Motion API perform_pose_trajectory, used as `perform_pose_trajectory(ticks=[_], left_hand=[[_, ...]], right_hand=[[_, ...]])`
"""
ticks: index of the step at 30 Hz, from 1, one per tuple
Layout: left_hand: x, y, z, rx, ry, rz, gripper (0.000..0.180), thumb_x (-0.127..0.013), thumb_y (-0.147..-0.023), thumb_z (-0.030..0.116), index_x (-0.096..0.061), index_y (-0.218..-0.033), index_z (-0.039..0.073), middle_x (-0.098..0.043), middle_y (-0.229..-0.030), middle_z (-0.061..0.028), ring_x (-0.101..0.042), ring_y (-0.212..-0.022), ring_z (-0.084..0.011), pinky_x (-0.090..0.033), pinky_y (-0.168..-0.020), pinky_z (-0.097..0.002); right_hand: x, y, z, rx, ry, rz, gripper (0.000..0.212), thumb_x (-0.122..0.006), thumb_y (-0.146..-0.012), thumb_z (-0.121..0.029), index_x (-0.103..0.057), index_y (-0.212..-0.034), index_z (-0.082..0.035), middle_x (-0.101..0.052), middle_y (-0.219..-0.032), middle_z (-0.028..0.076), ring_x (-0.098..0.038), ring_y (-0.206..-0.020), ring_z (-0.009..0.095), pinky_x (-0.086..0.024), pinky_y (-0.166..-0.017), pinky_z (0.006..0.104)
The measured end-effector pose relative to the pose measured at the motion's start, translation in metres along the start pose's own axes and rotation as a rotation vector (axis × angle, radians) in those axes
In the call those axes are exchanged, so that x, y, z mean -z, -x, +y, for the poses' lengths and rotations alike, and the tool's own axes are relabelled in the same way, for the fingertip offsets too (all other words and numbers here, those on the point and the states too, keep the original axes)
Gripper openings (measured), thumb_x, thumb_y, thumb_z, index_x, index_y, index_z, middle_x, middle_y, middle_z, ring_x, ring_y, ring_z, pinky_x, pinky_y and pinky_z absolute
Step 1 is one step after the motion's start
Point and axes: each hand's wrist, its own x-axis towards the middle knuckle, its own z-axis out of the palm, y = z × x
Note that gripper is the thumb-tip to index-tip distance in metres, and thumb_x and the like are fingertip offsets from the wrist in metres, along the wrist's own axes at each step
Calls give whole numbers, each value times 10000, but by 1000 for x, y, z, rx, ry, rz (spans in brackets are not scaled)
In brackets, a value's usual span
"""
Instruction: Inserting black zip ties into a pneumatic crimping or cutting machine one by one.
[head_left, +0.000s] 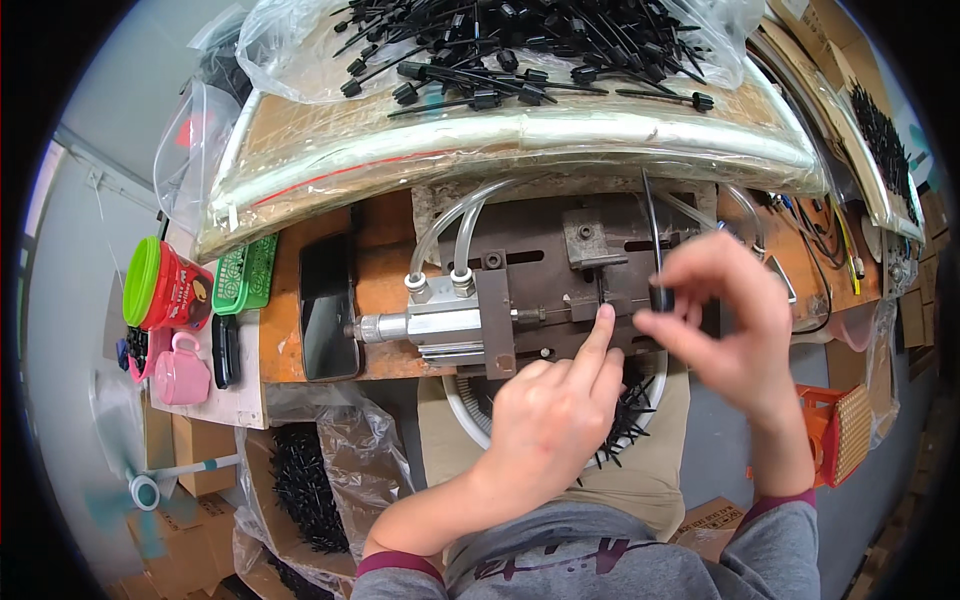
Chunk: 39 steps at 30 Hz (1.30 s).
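Observation:
Over the metal fixture, my right hand (735, 325) pinches a black plastic stick with a knob end (652, 225) between thumb and fingers, its thin shaft pointing away from me. My left hand (555, 420) reaches in from below with the index finger stretched out. Its fingertip presses on a small dark block (588, 308) in the middle of the fixture, where a thin black piece stands; the other fingers are loosely bent. Left of that block, a silver air cylinder (445, 330) is bolted to a dark steel plate (535, 235).
A plastic-covered tray (480, 150) heaped with black knobbed sticks (510, 45) lies beyond the fixture. A white tub (468, 425) with black pieces sits on my lap under the bench. Left are a phone (328, 310), a green basket (245, 275) and a pink mug (183, 372). Clear hoses (440, 230) run behind.

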Motion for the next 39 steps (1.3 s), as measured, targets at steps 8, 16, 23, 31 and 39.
perform_pose_trajectory(ticks=[8, 16, 23, 31, 39], left_hand=[[55, -91, -49, -14, 60, 483, 123, -811, -787, 50, -728, -872, 17, -714, -815, -57, -656, -674, -130, -515, -607, -262], [50, -156, -93, 75, -275, 400, 339, -856, -723, 303, -743, -808, -5, -609, -797, -112, -631, -770, -272, -507, -714, -384], [65, -126, -60, -14, 73, 421, 208, -820, -753, 156, -723, -855, 4, -631, -879, -111, -645, -826, -274, -527, -737, -371], [40, -26, -18, -123, 200, 237, 305, -820, -771, 44, -693, -1039, -28, -641, -1304, -225, -703, -990, -299, -576, -822, -356], [-5, 11, 0, -87, -46, 48, 265, -803, -788, 151, -698, -1000, 29, -670, -1282, -163, -672, -681, -179, -534, -624, -272]], right_hand=[[-25, 69, 0, 131, 300, -131, 252, -742, -732, 19, -602, -941, 13, -613, -1299, 234, -680, -916, 329, -558, -752, 371], [-45, 51, -7, 238, 590, -144, 119, -672, -741, -50, -597, -833, -47, -674, -1257, 199, -584, -566, 100, -462, -559, 261], [-31, 46, -15, 144, 569, -291, 336, -825, -707, -126, -619, -959, -42, -674, -1263, 165, -624, -620, 225, -516, -588, 309], [20, -56, 33, 228, 433, 284, 211, -718, -865, -108, -667, -1052, -25, -692, -1033, 154, -650, -1043, 326, -497, -929, 401], [40, -85, 53, 242, 620, 49, 199, -598, -939, -76, -677, -1101, 9, -673, -1104, 147, -629, -1042, 346, -478, -960, 415]])
